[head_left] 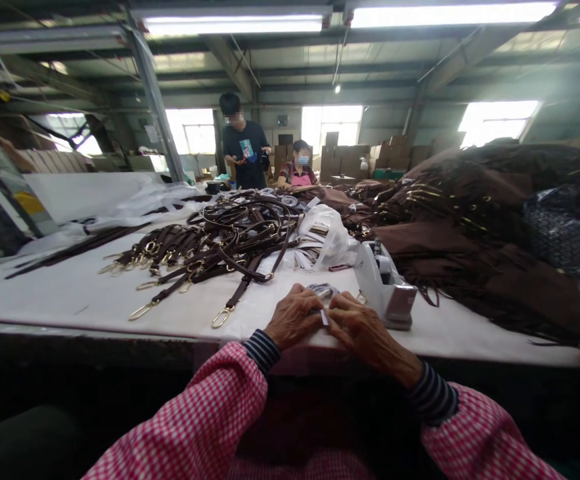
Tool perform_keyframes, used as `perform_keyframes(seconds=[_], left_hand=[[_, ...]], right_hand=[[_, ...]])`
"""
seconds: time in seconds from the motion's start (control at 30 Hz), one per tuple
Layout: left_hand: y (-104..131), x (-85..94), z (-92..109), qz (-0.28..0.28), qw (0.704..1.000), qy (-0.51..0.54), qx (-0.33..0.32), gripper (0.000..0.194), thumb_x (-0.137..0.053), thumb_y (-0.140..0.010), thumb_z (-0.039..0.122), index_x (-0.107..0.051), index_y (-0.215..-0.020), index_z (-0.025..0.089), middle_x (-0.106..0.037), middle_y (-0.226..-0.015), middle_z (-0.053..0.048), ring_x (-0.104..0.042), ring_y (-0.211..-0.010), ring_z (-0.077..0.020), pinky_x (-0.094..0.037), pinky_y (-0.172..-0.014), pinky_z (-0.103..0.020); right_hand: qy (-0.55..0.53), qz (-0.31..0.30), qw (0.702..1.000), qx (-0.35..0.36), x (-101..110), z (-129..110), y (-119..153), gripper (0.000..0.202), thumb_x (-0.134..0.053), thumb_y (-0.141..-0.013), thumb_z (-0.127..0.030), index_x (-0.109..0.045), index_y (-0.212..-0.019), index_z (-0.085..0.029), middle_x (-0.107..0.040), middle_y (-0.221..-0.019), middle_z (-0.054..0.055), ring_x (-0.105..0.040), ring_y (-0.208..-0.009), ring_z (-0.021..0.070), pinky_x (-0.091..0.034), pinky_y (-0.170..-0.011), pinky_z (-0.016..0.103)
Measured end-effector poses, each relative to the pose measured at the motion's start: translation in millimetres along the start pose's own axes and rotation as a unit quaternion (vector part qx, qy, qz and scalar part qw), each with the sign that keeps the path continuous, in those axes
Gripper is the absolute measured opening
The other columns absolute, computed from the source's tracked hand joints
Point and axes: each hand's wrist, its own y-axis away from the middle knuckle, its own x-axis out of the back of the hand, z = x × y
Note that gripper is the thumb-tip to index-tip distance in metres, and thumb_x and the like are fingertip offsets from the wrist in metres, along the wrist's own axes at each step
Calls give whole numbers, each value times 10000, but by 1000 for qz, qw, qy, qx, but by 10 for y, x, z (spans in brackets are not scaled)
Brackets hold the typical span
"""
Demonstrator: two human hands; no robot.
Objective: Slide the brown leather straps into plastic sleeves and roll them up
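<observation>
My left hand (pixel 295 316) and my right hand (pixel 360 328) meet at the table's front edge, fingers pinched together. Between their fingertips shows a small white strip (pixel 325 318), gripped from both sides; whatever else the fingers cover is hidden. Just beyond them lies a coil of pale cord or tape (pixel 323 290), partly behind my knuckles. Close to the right hand stands a white and grey tape dispenser (pixel 399 303). Left of my hands, dark brown straps (pixel 240 291) with gold metal clasps (pixel 221 316) spread in a tangled heap.
A white plastic bag (pixel 331 230) with pale strips sits behind the dispenser. Brown fabric bags (pixel 470 260) pile high on the right of the white table (pixel 85 293). Long dark strips (pixel 77 247) lie at the left. Two people (pixel 245 150) are across the table.
</observation>
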Motion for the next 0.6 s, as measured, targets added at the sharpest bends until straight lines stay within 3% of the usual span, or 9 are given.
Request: perform_keyframes(seconds=[0.23,0.4,0.6], left_hand=[[10,-6,-8,0,1000,6,-2,146,-657,-944,299,-754,-1022,221,-730,-1069,-42,-541,-1063,-253,-481,-958,-362],[8,54,-11,-4,1000,27,-1,236,-715,-821,175,-742,-1053,210,-734,-1130,-46,-558,-1087,-267,-486,-996,-392],[23,81,-11,-18,999,21,-29,187,-688,-938,377,-725,-1040,225,-715,-1140,-46,-543,-1108,-262,-472,-1009,-389]], right_hand=[[-102,21,994,9,-48,209,-89,231,-616,-980,-169,-684,-761,-184,-650,-871,35,-608,-853,183,-467,-781,304],[-158,24,987,-29,-5,209,-118,195,-660,-940,-201,-680,-748,-178,-622,-844,22,-592,-790,170,-433,-697,279],[-164,30,985,-37,-22,182,-109,235,-630,-966,-234,-646,-736,-186,-610,-852,25,-582,-814,177,-432,-725,288]])
